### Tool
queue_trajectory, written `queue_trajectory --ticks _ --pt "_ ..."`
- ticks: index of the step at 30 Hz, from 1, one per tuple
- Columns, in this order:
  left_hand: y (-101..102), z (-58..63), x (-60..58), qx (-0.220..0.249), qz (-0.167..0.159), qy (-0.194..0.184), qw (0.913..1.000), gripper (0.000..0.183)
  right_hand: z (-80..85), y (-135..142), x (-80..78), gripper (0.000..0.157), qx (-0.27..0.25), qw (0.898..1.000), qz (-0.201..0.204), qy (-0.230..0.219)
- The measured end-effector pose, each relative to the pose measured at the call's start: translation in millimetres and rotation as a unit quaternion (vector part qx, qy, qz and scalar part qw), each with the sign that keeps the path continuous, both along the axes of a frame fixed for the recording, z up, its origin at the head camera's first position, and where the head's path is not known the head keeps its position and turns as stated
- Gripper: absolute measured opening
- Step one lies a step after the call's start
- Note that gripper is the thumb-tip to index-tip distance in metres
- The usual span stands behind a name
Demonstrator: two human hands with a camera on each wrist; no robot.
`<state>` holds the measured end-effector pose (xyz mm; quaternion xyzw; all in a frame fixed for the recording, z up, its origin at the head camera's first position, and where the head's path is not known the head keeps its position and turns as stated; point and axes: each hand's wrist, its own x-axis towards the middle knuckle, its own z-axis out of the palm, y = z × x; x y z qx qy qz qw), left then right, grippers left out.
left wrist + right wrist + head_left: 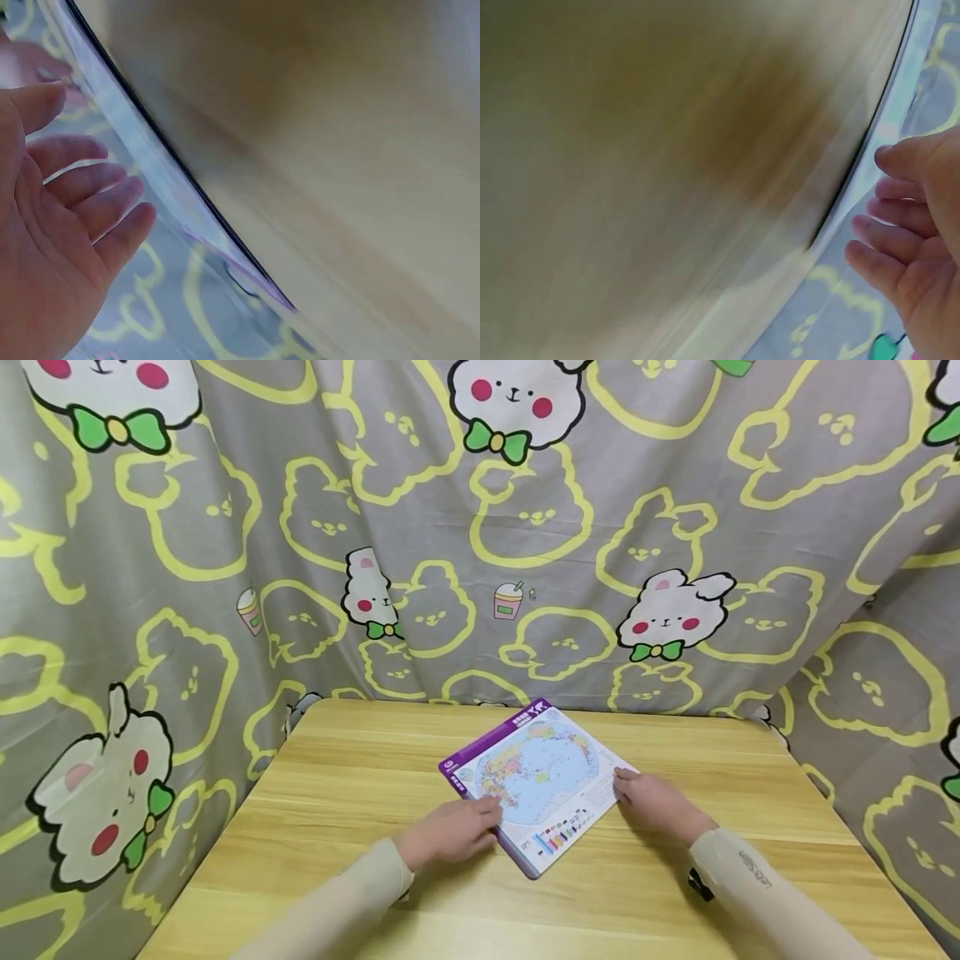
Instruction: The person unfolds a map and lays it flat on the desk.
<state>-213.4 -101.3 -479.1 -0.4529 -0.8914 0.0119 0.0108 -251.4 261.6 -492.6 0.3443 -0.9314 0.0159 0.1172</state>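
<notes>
A flat world map board [542,781] with a purple band along one side lies turned at an angle on the wooden table. My left hand [453,828] is at its left edge, with the fingertips reaching over the border. At the right corner, the fingers of my right hand [660,802] touch the board. Both wrist views show the board edge-on as a thin slanted strip. There, the left hand [64,217] has loosely bent, spread fingers, and those of the right hand [915,232] are relaxed too; neither visibly curls round the board.
The wooden table [337,777] extends on all sides of the board. Behind it and at both sides hangs a grey curtain [442,535] with yellow outlines and white rabbits. A small black item [701,885] shows beneath the right sleeve.
</notes>
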Motion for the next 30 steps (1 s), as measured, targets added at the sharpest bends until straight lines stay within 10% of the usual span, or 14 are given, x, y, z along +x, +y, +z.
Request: queue_trajectory --ticks 11,30 --pt "-25.3 -6.0 -47.4 0.012 0.096 -0.053 0.9939 0.06 9.5 -32.2 40.4 0.004 -0.018 0.997 0.065 -0.032" --pt "-40.3 -8.5 -68.3 0.01 0.17 -0.123 0.9777 0.062 10.3 -69.8 79.0 0.022 0.029 0.989 0.14 -0.043"
